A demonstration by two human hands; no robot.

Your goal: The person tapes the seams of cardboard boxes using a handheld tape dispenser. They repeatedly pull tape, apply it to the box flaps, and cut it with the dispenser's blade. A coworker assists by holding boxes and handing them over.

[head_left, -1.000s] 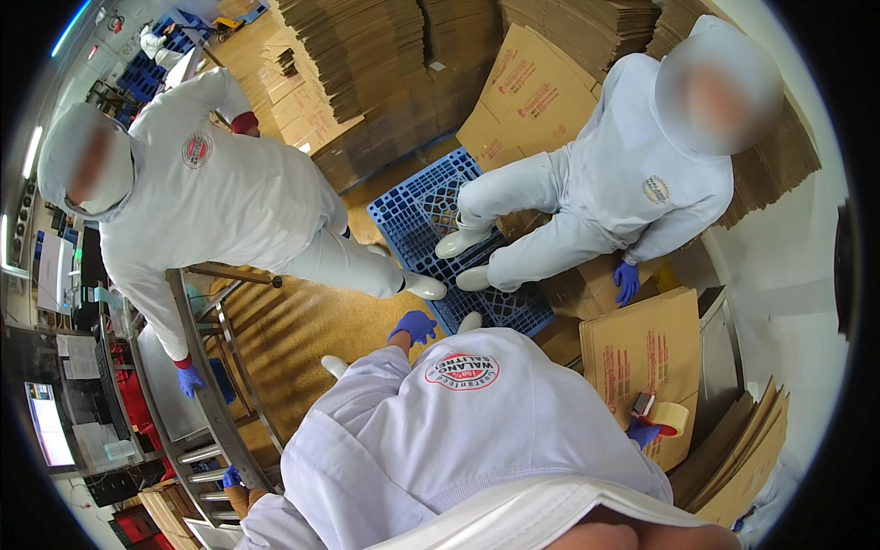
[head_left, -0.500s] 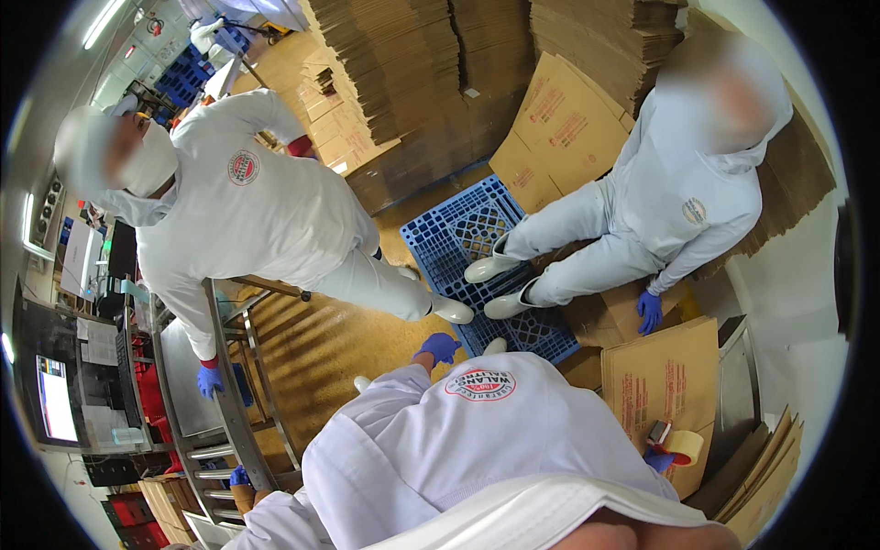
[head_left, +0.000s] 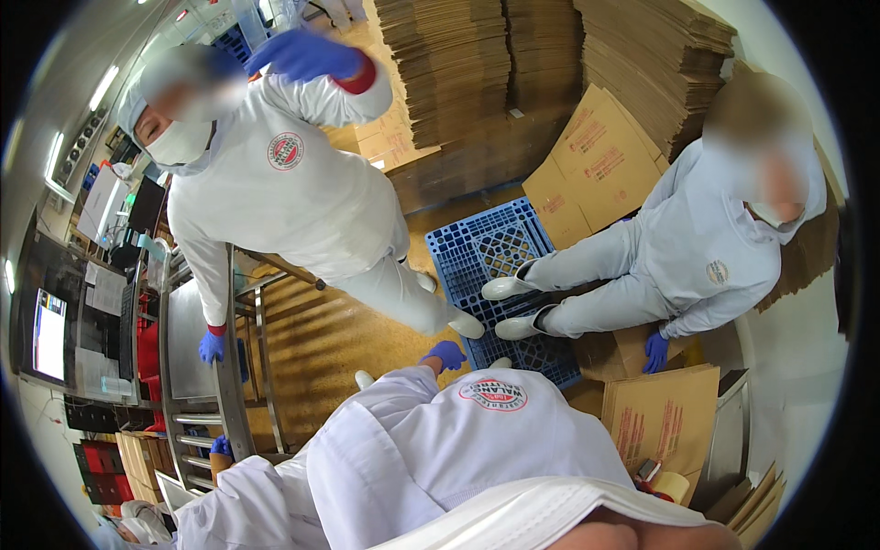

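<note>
My left hand [head_left: 445, 356], in a blue glove with the wrist bare, hangs in front of my white coat [head_left: 458, 449]. Its fingers are loosely stretched out and hold nothing. At my right side a tape dispenser [head_left: 666, 483] with a roll of tan tape shows past the coat's edge. My right hand is on it, though coat and dispenser hide nearly all of that hand now. Just beyond the dispenser stand flat brown cartons [head_left: 662, 426]. A blue plastic pallet [head_left: 477, 247] lies on the floor ahead of my boots.
A co-worker [head_left: 284, 202] at left rests one hand on a metal roller frame [head_left: 227, 394]. Another co-worker [head_left: 678, 247] stands at right beside leaning cardboard [head_left: 596, 165]. Tall carton stacks [head_left: 449, 73] rise behind. Close on my left, another person's gloved hand [head_left: 221, 446] touches the rollers.
The left co-worker has raised a gloved hand to face height. My view has shifted, so the scene sits differently. My left hand still hangs; the dispenser is more hidden behind my coat.
</note>
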